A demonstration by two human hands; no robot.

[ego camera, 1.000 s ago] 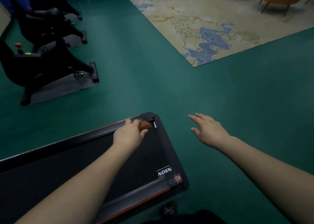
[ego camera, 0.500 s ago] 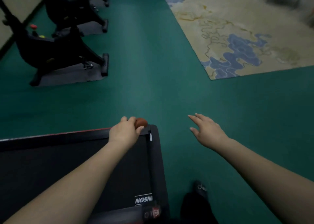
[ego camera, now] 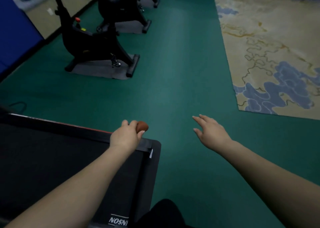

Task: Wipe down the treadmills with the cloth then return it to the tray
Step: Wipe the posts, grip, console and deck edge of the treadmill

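Rust-brown cloth (ego camera: 142, 126), wadded into a small ball, sits in the left hand (ego camera: 126, 136) just left of frame centre, the fingers curled round it, above the far corner of the black treadmill (ego camera: 152, 160) that fills the lower left. The right hand (ego camera: 210, 132), right of centre, hangs over the green floor (ego camera: 173, 72) with fingers straight and spread, holding nothing. No tray is in view, so where the cloth must go back cannot be told from here. The wad looks too tightly bunched to cover much surface; wiping with it this way would likely leave strips of the deck and its red-edged rail untouched. It also peeks past the fingers, so a loose grip could drop it to the floor beyond the corner. Exercise bikes (ego camera: 97, 42) on mats in the upper left stand well apart from the hands.
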